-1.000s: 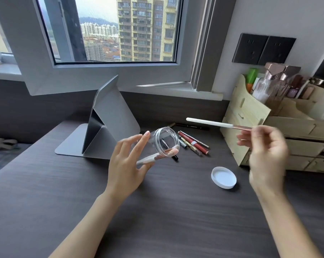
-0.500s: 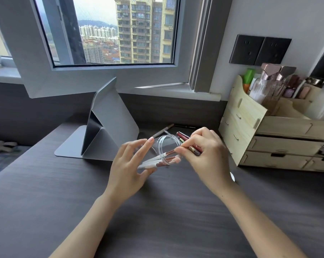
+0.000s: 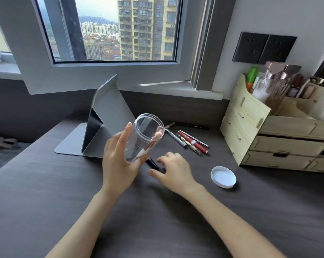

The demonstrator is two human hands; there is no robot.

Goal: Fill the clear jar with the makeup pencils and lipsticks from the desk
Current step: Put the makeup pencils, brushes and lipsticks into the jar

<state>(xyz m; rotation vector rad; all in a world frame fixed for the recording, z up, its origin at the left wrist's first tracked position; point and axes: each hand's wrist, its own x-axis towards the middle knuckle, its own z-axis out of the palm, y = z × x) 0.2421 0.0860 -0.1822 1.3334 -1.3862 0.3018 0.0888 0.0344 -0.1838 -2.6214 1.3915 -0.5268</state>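
Clear jar (image 3: 144, 136) tilted in my left hand (image 3: 120, 164), now holding the white pencil. My right hand (image 3: 173, 169), emptied, drops half-open onto a black pencil (image 3: 152, 162) on the table (image 3: 45, 183).

- The black pencil (image 3: 153, 164) lies partly hidden behind the left hand (image 3: 118, 162) and the right hand's fingers (image 3: 162, 161).
- The wooden organizer (image 3: 254, 135) is cut off by the right edge.
- Bottle labels there are too blurred to read.

Grey folded tablet stand (image 3: 101, 125) at 10 o'clock; pale wooden drawer organiser (image 3: 265, 138) at 3 o'clock; black wall sockets (image 3: 264, 48) at 1 o'clock.
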